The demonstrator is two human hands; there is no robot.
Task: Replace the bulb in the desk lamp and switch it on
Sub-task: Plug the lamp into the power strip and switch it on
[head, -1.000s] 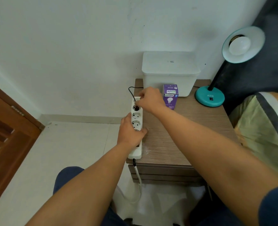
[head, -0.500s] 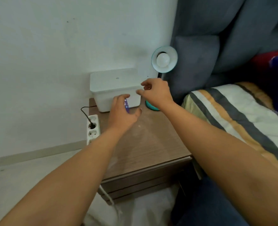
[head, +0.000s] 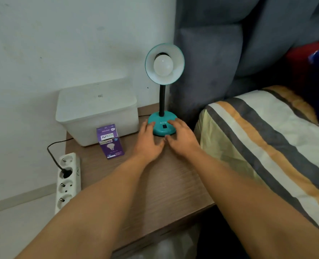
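Observation:
A teal desk lamp [head: 163, 126] stands at the back right of the wooden nightstand [head: 173, 184]. Its shade faces me with a white bulb [head: 163, 64] screwed in, unlit. My left hand [head: 148, 140] rests flat with its fingertips on the left side of the lamp's base. My right hand [head: 181, 136] lies on the base's right side, fingers spread. A small black switch [head: 164, 126] shows on the base between the two hands. A purple bulb box [head: 110, 141] stands to the left of my left hand.
A white lidded bin [head: 96, 111] sits at the back of the nightstand against the wall. A white power strip [head: 67, 181] with a black plug [head: 66, 172] in it hangs at the left edge. A bed with a striped cover [head: 267, 139] adjoins on the right.
Both hands left the power strip, where the right hand was at the black plug, and moved right to the lamp's base. My view swung to the right with them.

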